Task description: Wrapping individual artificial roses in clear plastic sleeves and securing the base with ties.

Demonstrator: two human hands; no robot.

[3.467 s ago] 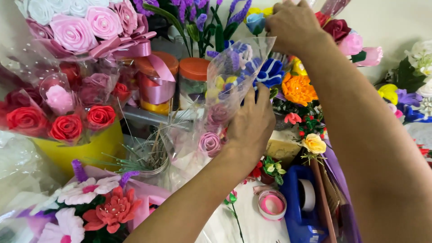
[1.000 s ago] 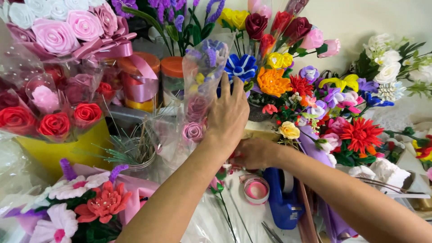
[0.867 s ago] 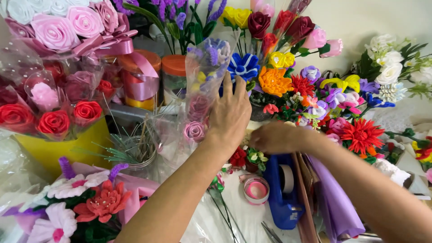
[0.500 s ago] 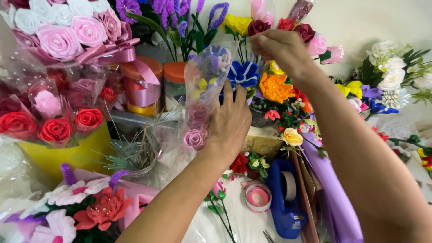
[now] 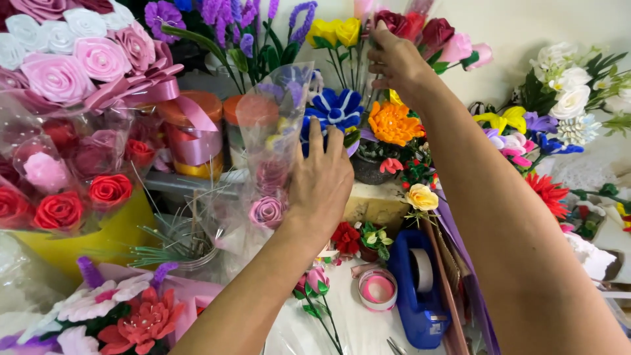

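My left hand (image 5: pixel 322 181) presses flat against a clear cellophane-wrapped bunch of small flowers (image 5: pixel 273 141), its fingers spread over the wrap beside a blue pipe-cleaner flower (image 5: pixel 335 112). A mauve rose (image 5: pixel 267 212) sits low inside the wrap. Higher up, my right hand (image 5: pixel 394 62) is closed on the thin stems of the tall flowers at the back, just under the dark red and pink rosebuds (image 5: pixel 430 29). An orange flower (image 5: pixel 392 123) stands right below that hand.
Pink and red ribbon-rose bouquets (image 5: pixel 72 59) fill the left, over a yellow container (image 5: pixel 79 240). A blue tape dispenser (image 5: pixel 417 296) and a pink tape roll (image 5: pixel 377 289) lie on the white table. More flowers (image 5: pixel 559 98) crowd the right; lidded jars (image 5: pixel 194 131) stand behind.
My right hand rose from the low flowers near the tape dispenser up to the tall stems at the back. The left hand stayed on the wrapped bunch.
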